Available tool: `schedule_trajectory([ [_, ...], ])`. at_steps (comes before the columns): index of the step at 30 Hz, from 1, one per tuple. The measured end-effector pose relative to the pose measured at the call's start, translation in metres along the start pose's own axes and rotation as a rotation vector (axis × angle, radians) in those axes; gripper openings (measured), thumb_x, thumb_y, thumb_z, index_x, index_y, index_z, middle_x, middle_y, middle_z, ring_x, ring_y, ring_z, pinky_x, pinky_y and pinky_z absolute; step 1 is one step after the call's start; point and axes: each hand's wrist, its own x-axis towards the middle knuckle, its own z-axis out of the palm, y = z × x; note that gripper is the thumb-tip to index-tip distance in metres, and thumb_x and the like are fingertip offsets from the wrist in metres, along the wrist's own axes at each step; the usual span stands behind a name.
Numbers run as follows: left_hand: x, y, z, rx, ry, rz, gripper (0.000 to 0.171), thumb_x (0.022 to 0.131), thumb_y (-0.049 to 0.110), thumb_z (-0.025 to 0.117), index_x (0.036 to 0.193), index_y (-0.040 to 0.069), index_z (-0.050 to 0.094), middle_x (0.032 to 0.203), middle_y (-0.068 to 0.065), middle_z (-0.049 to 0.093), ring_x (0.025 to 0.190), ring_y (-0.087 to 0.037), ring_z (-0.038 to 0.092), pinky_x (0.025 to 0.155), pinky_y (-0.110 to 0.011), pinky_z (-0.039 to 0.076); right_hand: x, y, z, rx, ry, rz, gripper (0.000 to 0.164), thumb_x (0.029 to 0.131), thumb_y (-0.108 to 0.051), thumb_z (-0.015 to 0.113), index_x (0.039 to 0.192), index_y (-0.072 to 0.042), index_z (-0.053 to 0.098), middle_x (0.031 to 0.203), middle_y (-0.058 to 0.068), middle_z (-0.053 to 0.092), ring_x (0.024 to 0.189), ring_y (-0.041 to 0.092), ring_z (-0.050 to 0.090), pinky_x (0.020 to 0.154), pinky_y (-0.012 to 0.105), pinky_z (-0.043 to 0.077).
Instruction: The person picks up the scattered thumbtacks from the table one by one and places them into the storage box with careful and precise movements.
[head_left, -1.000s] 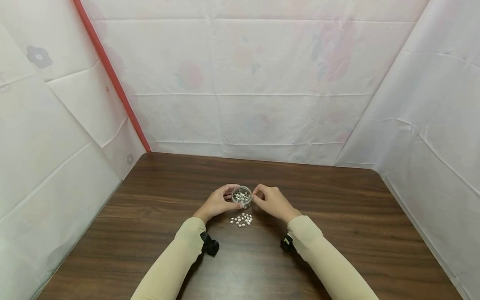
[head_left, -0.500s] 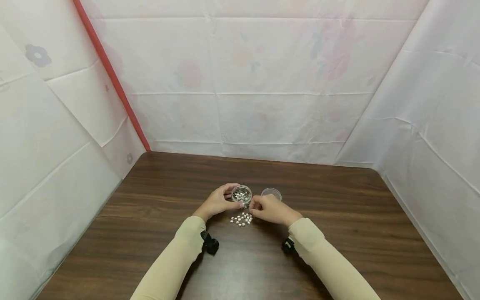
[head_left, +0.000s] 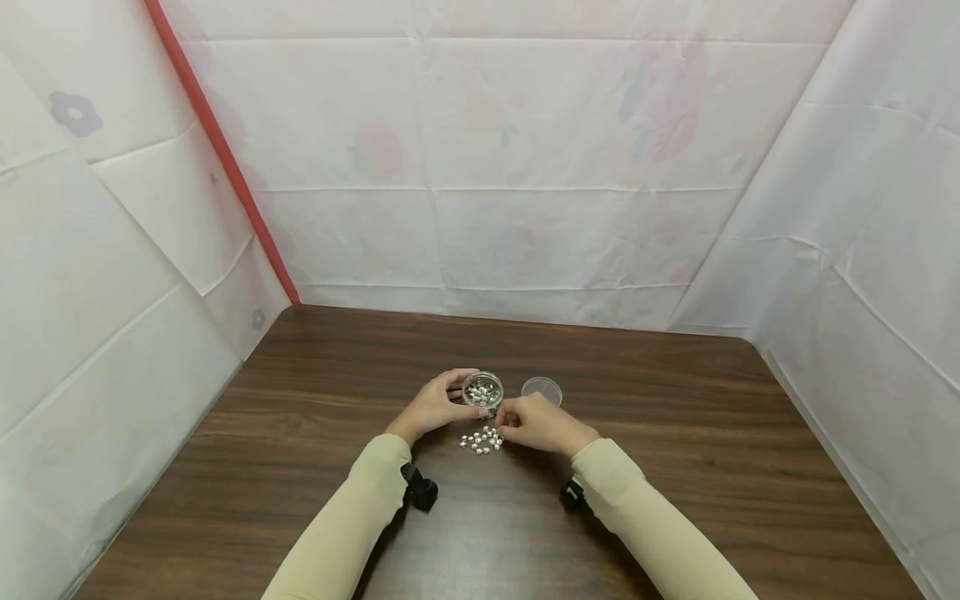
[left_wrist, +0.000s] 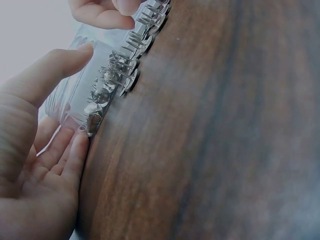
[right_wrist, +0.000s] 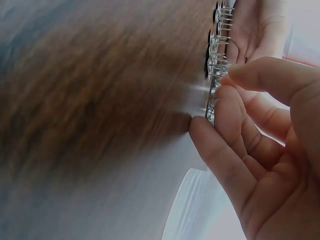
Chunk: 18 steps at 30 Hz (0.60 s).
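A clear round jar (head_left: 482, 405) with silver thumbtacks inside stands on the table. My left hand (head_left: 435, 405) holds it, thumb on the near side and fingers around the far side, as the left wrist view also shows. Just in front of the jar lies a loose group of thumbtacks (head_left: 480, 442), heads down and pins up. At the right edge of this group my right hand (head_left: 543, 423) pinches a thumbtack between thumb and index finger; the fingertips mostly hide it. In the right wrist view more thumbtacks (right_wrist: 217, 42) stand in line beyond the fingertips.
A clear round lid (head_left: 543, 387) lies flat on the table behind my right hand. The dark wood table (head_left: 675, 483) ends at white printed sheets (head_left: 525, 167) at the back and both sides. Each forearm carries a black wrist camera (head_left: 424, 493).
My right hand has moved from the jar's right rim down towards me to the loose thumbtacks, uncovering the lid. My left hand keeps its hold on the jar.
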Motion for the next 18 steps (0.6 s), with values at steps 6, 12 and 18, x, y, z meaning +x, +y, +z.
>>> schedule_trajectory([
  [6,0.0,0.0,0.001,0.01,0.013,0.022,0.071,0.076,0.022,0.078,0.137,0.008,0.045,0.133,-0.019,0.048,0.116,-0.033,0.048,0.096,-0.049,0.045,0.0,-0.001,0.001,-0.012,0.001,0.015,0.005,0.087,-0.013,0.063,0.09,-0.014,0.068,0.069,-0.009,0.062,0.057,0.001,0.051,0.054,0.021,0.049],
  [12,0.001,-0.002,0.001,0.019,0.006,0.011,0.071,0.076,0.022,0.078,0.137,0.009,0.045,0.134,-0.019,0.047,0.118,-0.033,0.046,0.097,-0.049,0.044,0.0,0.0,0.003,-0.016,0.009,0.022,0.005,0.087,-0.013,0.063,0.088,-0.014,0.068,0.069,-0.009,0.063,0.056,0.001,0.051,0.052,0.021,0.048],
  [18,0.014,-0.029,0.005,0.013,0.044,0.002,0.071,0.071,0.03,0.081,0.134,0.021,0.049,0.131,-0.01,0.051,0.115,-0.025,0.049,0.094,-0.048,0.047,0.0,0.0,0.004,-0.024,0.018,0.021,0.005,0.087,-0.013,0.064,0.087,-0.014,0.068,0.07,-0.01,0.062,0.057,0.001,0.051,0.053,0.021,0.048],
])
